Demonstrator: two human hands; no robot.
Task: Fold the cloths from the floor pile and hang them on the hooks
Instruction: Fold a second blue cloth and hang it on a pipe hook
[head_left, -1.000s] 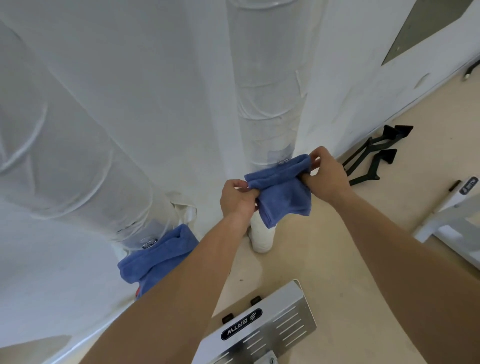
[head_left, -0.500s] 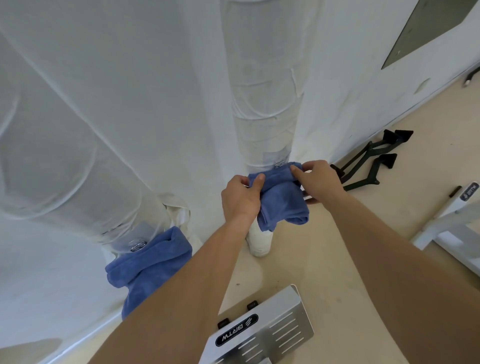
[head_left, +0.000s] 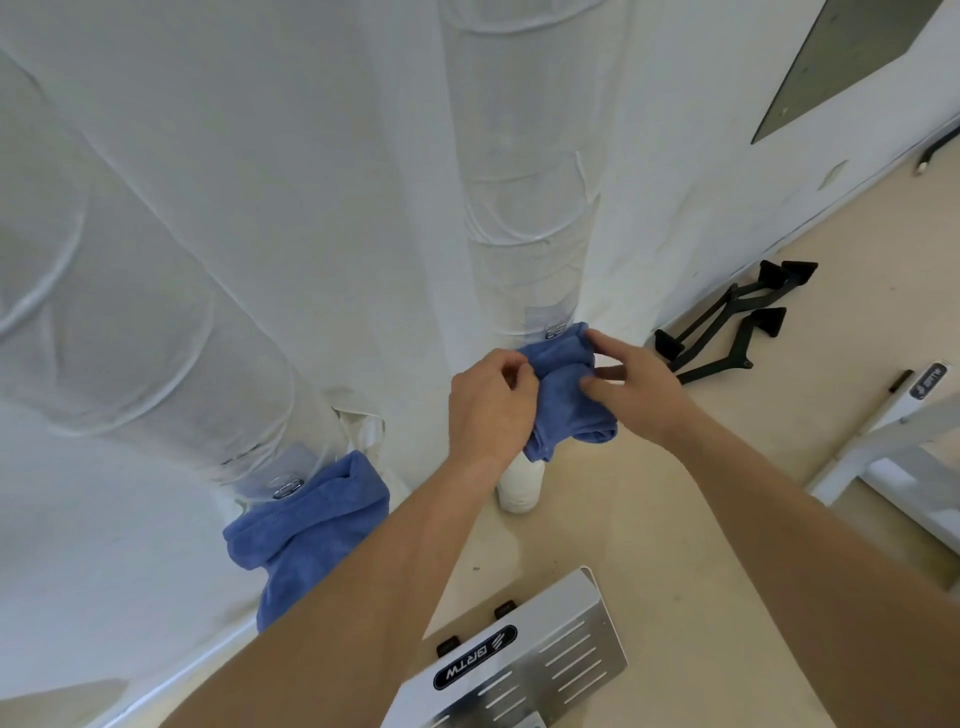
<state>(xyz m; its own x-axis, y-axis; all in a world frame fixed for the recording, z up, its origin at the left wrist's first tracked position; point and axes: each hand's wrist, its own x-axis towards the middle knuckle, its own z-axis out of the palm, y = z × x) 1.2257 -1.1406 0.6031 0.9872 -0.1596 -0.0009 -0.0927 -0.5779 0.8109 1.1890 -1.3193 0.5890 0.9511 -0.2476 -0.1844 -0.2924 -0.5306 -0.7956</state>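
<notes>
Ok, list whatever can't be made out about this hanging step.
All in the head view:
1. Whether the held blue cloth sits on the metal hook: the cloth's top fold covers the hook's tip.
2. How far the left hand fingers wrap the cloth: the back of the hand hides them.
3. Floor pile: outside the frame.
4. Top of the white cylinder: behind the hanging cloth.

We see 1 cloth between our left hand and right hand, its top at a hook on the middle column. A 2nd cloth hangs from a 2nd hook to the left. Brackets lie on the floor to the right, and a plate lies nearest us.
</notes>
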